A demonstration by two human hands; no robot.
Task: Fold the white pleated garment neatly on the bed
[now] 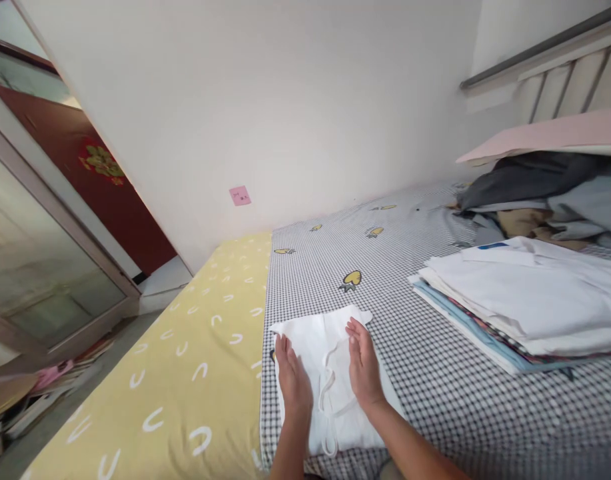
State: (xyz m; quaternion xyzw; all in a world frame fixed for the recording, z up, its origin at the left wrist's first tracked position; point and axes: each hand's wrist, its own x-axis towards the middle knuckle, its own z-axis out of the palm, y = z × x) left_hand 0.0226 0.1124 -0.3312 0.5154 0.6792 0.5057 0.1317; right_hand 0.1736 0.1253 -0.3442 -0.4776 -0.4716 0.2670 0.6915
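Observation:
A white folded garment with a thin white drawstring lies flat on the checked bedsheet. My left hand is at the garment's left side, fingers stretched out and pointing away from me. Over its right part is my right hand, with its fingers extended and its palm turned inward. Both hands seem to rest on or just above the cloth; exact contact is hard to tell. Neither one grips anything.
To the right is a stack of folded clothes, white on top. Behind it sit a heap of dark clothes and a pink board. Yellow patterned fabric covers the bed's left side, ending at an edge. A white wall stands behind.

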